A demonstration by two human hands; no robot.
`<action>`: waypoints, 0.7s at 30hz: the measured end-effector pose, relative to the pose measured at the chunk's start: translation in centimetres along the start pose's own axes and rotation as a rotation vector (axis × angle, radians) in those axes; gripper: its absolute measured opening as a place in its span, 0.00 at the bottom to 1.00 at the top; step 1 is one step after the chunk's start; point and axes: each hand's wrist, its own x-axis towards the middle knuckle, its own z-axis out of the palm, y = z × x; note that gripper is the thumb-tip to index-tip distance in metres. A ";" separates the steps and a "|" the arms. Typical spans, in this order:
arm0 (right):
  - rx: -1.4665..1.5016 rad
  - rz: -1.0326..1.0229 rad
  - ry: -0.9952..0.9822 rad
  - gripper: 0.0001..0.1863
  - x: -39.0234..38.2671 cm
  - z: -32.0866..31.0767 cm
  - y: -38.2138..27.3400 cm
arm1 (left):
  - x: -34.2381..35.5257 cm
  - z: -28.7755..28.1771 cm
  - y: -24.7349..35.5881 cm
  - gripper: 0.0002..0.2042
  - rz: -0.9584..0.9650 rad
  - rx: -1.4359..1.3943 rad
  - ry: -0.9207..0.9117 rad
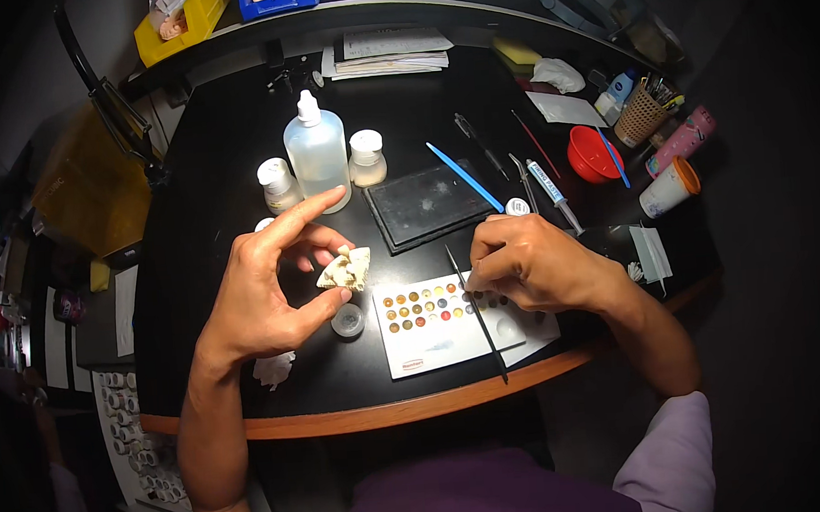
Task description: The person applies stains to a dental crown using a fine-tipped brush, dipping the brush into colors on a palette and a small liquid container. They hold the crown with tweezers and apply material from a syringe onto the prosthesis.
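Note:
Between the thumb and bent fingers of my left hand (271, 283) is a small cream-coloured dental model (345, 270) with an uneven surface. The index finger of that hand stretches out above it. My right hand (532, 263) is closed over the right part of a white paint palette (407, 353), its fingertips against a thin dark brush (486, 331). The brush slants across the palette, one end reaching the table's front edge. Rows of coloured wells show left of the hand; its fingers cover others. A small clear round dish (347, 321) sits below the model.
Behind my left hand stand a large dropper bottle (315, 154) and white-capped jars (366, 157). A black slab (421, 208) bears a blue stick (463, 176). To the right are a syringe (554, 194), red bowl (592, 155) and orange-rimmed cup (671, 187). Crumpled tissue (274, 368) lies near my left wrist.

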 end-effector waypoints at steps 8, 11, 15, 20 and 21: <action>0.024 0.052 -0.145 0.10 0.6 0.3 -0.1 | 0.2 -0.1 0.3 0.42 -0.020 0.011 -0.033; -0.055 -0.011 -0.140 0.10 0.9 0.0 -0.2 | 0.2 -0.2 0.3 0.42 -0.012 0.012 -0.037; 0.051 -0.045 -0.017 0.10 1.2 -1.1 0.1 | -0.3 -0.8 0.3 0.42 -0.016 0.023 -0.027; 0.219 0.105 0.205 0.08 -1.5 -2.9 -0.8 | -0.2 -0.9 0.0 0.41 -0.001 0.056 -0.007; 0.391 0.153 0.320 0.08 -2.6 -2.0 -0.9 | -0.2 -1.0 0.0 0.41 -0.019 0.051 -0.013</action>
